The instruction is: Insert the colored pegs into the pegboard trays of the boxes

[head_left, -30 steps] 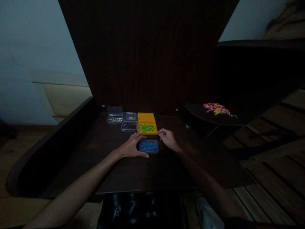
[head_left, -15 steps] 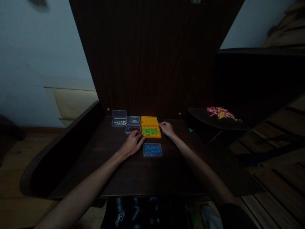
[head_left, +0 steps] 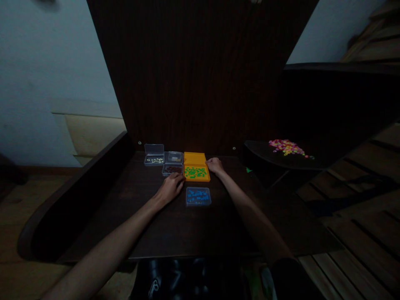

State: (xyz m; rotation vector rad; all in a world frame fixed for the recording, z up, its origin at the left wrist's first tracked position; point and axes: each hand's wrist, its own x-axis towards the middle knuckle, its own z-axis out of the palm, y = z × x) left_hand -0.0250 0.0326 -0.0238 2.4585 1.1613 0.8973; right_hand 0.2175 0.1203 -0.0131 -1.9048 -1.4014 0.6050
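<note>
An open yellow box (head_left: pixel 196 180) lies on the dark wooden surface, its lid folded back and small green pieces (head_left: pixel 195 172) spread in its tray. My left hand (head_left: pixel 171 186) has its fingers curled together against the box's front left corner. At the other side, my right hand (head_left: pixel 215 165) pinches the box's right edge close to the hinge; its fingertips are partly hidden. In front of the yellow box sits a closed clear box (head_left: pixel 198 196) of blue pieces. Just behind my left hand is a clear box (head_left: pixel 173 169) with dark brown pieces.
At the back left stand an open clear box (head_left: pixel 155 160) with pale pieces and another clear box (head_left: pixel 175 157). A tall dark panel (head_left: pixel 200 83) rises behind. On a raised side shelf to the right lies a colourful pile of small pieces (head_left: pixel 287 147). A green scrap (head_left: pixel 248 170) lies below it.
My left hand has drawn back from over the brown-piece box, its fingers now curled at the yellow box's corner. My right hand stays at the right edge. The view has shifted slightly.
</note>
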